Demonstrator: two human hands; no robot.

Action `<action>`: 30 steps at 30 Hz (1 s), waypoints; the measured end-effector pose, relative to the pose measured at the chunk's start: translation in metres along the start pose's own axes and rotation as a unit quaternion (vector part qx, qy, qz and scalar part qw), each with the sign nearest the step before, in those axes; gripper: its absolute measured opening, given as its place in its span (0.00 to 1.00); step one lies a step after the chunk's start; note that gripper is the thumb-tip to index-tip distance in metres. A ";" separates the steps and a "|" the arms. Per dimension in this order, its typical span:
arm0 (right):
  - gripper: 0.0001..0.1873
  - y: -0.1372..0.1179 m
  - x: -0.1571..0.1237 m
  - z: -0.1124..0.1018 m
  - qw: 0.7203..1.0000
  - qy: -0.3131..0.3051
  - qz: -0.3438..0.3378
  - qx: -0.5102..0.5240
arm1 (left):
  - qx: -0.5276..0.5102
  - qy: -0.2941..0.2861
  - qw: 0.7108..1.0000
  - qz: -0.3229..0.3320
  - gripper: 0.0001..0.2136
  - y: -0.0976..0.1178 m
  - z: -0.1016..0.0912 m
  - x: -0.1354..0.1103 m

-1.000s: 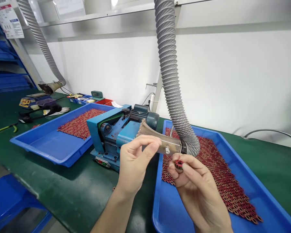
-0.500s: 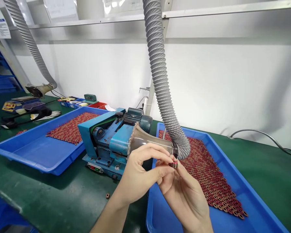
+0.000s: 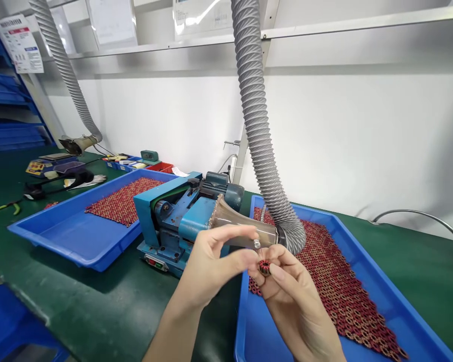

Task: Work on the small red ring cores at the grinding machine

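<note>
Because the small red-and-black slotted metal core (image 3: 265, 267) is so tiny, my right hand (image 3: 294, 296) grasps it in a fingertip pinch above the blue plastic tray (image 3: 242, 322), while my curled left hand (image 3: 207, 266) sits just beside it, its hold unclear, below the clear flared suction hood (image 3: 245, 229) at the blue belt grinder (image 3: 166, 216).

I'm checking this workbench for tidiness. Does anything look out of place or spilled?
Yes: a small patch of red parts lies on the green bench, just beyond the far rim of the left blue tray. It looks spilled because it sits apart from the layer of matching parts inside that tray.
</note>
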State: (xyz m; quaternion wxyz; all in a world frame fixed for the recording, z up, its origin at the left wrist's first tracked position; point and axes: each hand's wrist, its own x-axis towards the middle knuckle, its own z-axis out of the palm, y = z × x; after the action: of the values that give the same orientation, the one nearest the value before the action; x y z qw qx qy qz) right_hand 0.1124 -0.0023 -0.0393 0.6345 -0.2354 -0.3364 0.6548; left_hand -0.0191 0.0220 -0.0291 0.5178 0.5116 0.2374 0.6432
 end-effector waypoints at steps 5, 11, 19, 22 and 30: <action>0.15 0.000 -0.001 0.005 1.000 0.024 0.004 0.007 | 0.076 -0.040 0.996 -0.008 0.04 -0.002 0.004 0.000; 0.14 -0.003 0.000 0.003 1.000 0.009 0.016 -0.010 | 0.018 0.038 0.998 0.055 0.05 -0.008 0.008 0.002; 0.12 -0.010 0.000 -0.009 0.988 0.022 -0.077 -0.134 | 0.054 0.061 0.991 0.108 0.05 0.001 -0.008 -0.001; 0.11 -0.012 0.001 -0.017 0.956 -0.003 -0.155 -0.247 | 0.177 -0.063 0.980 0.070 0.08 0.007 -0.006 -0.005; 0.16 -0.013 0.000 -0.011 0.963 -0.018 -0.143 -0.228 | 0.271 -0.138 0.952 0.026 0.08 0.004 0.005 -0.007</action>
State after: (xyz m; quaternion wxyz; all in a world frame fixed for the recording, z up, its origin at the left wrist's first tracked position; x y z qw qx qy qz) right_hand 0.1291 -0.0013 -0.0365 0.6452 -0.3115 -0.5182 0.4670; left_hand -0.0164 0.0132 -0.0271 0.3701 0.7226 0.3155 0.4912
